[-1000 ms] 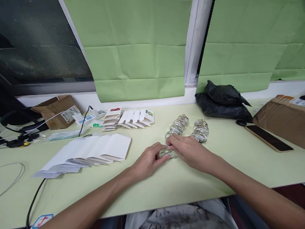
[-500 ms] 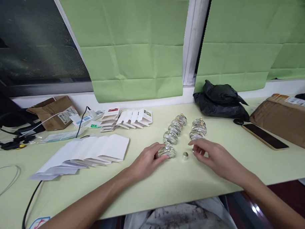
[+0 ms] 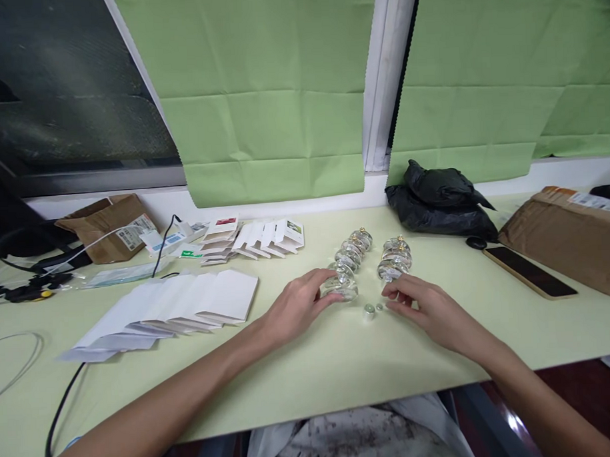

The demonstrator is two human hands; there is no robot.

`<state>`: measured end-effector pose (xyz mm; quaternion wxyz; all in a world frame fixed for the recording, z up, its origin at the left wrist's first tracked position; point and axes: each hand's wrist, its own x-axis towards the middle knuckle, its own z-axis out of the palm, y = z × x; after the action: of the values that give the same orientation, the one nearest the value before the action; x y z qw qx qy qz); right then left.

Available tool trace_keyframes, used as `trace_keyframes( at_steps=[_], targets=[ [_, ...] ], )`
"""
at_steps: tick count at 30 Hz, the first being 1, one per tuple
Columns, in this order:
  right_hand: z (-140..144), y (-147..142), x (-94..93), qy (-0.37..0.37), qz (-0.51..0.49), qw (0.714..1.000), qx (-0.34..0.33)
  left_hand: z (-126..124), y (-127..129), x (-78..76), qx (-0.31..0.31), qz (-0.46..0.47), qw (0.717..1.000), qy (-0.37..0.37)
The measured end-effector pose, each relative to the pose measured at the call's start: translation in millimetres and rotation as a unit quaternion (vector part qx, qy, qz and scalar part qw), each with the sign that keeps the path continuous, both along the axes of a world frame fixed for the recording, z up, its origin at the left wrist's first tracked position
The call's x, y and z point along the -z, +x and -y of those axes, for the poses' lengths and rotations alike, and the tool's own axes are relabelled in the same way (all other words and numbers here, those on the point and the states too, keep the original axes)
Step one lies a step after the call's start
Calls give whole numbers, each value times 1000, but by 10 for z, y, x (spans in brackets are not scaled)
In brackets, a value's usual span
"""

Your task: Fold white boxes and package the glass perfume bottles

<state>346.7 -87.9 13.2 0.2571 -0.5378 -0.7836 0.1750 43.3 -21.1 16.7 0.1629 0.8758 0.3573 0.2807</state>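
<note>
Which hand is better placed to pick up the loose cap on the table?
Right hand: fingertips sit just beside the cap. Left hand is occupied holding the glass bottle.

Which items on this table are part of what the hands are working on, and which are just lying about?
In use: left hand on the nearest glass bottle; right hand by the small cap; two rows of glass bottles.

Lying about: white envelopes, folded cards, black bag, phone, brown parcels, cables.

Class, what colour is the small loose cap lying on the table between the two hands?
Silver, in the head view: the cap.
</note>
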Motion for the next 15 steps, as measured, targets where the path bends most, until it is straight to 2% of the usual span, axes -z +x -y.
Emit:
trace_keyframes(
  at_steps=[3, 6, 11, 15],
  targets=[
    [-49, -9, -75, 14, 10, 1000, -3, -28, 49, -129, -17, 15, 1000, -13],
    [-78, -44, -46, 8, 23, 1000, -16, -40, 134, -204, -7, 33, 999, -24],
    [-61, -88, 83, -21, 25, 999, -42, -39, 327, -241, 8, 58, 997, -52],
    [-34, -49, 90, -18, -15, 999, -32, -57, 471, -238, 39, 61, 997, -38]
  ],
)
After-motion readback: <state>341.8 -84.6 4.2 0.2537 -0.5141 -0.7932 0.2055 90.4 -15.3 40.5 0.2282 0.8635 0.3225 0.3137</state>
